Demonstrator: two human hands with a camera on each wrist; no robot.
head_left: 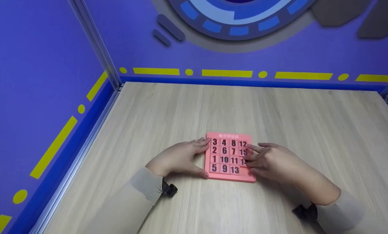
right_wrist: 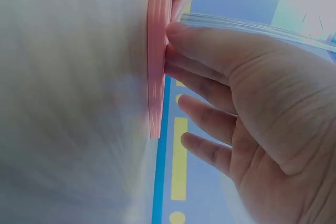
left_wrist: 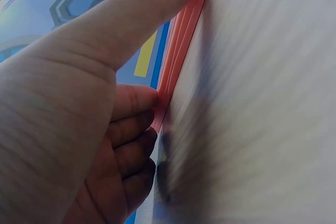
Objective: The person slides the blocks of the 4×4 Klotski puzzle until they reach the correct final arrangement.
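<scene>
A pink sliding number puzzle (head_left: 231, 178) lies flat on the table, its numbered tiles in rows and an open slot at the bottom right. Along its left edge rests my left hand (head_left: 181, 158), the thumb near the lower corner and the fingers by the upper part. My right hand (head_left: 275, 162) reaches over the right side, its fingertips touching around the 14 tile (head_left: 243, 162), which they partly cover. That tile sits slightly lower than the 11 beside it. In the right wrist view, thumb and fingertips meet the puzzle's face (right_wrist: 157, 66), with two fingers held off it.
The pale wood-grain table (head_left: 181, 110) extends around the puzzle. Blue panels with yellow markings (head_left: 227, 73) stand behind it and at the left, joined by a metal post (head_left: 98, 42). Dark wrist mounts (head_left: 169, 189) sit at both cuffs.
</scene>
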